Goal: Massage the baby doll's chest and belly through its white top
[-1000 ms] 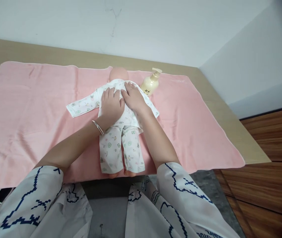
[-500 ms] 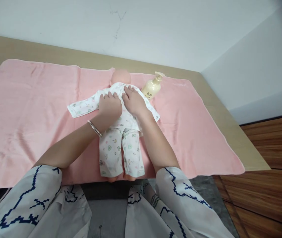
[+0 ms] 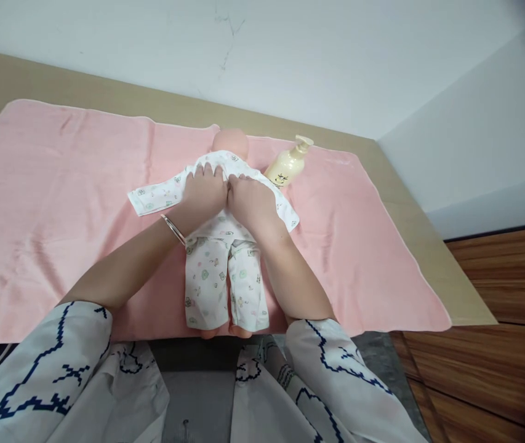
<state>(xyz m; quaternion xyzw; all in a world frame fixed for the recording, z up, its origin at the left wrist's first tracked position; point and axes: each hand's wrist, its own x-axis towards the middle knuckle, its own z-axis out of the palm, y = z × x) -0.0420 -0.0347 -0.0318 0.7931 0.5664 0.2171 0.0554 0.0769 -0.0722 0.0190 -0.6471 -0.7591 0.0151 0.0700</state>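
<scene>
Head view shows the doll under the left hand, loosely spread, and the right hand, curled, grip unclear.

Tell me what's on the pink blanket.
A clothed doll and a pump bottle; the left hand and right hand rest on the doll. Whatever the doll covers cannot be seen.

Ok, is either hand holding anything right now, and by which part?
No clear hold: the left hand lies open on the upper part of the doll's top; the right hand rests beside it, curled, and whether it pinches the top is hidden.
</scene>
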